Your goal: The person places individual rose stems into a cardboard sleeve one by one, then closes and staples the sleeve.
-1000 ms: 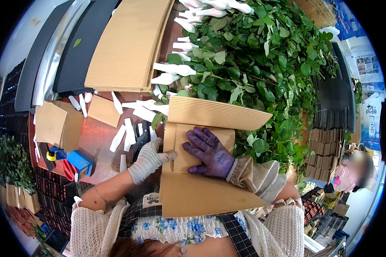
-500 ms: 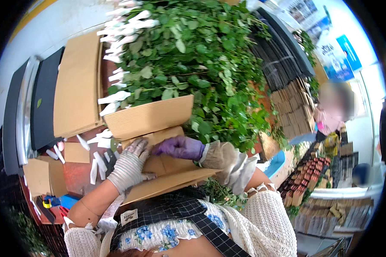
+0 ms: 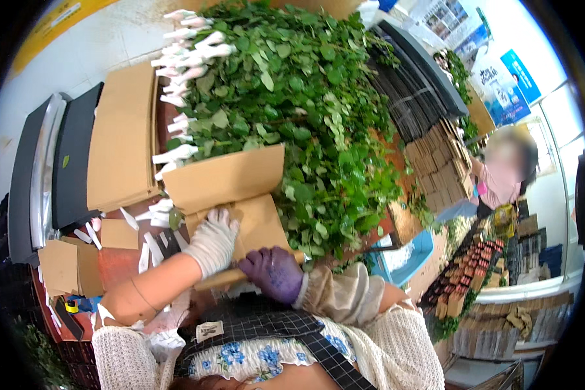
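Observation:
A folded brown cardboard sheet (image 3: 257, 224) lies in front of me, its far flap standing up. My left hand (image 3: 216, 242), in a white knitted glove, presses on the middle of the sheet with fingers extended. At the near edge, my right hand (image 3: 273, 273), in a purple glove, has its fingers closed over the cardboard's near flap, which is folded over. Just beyond the cardboard lies a large heap of leafy flower stems (image 3: 286, 97), their heads covered in white sleeves (image 3: 188, 55) pointing left.
Flat cardboard sheets (image 3: 120, 130) and black panels (image 3: 78, 149) stand at the left. Loose white sleeves (image 3: 156, 211) lie beside a small open box (image 3: 62, 270). Stacked dark sheets (image 3: 413, 84) and a blue tub (image 3: 409, 260) are at right. Another person (image 3: 504, 172) stands farther back.
My right hand has moved from the middle of the cardboard toward me, onto the near flap, which is now folded over. My left hand stays pressed on the sheet.

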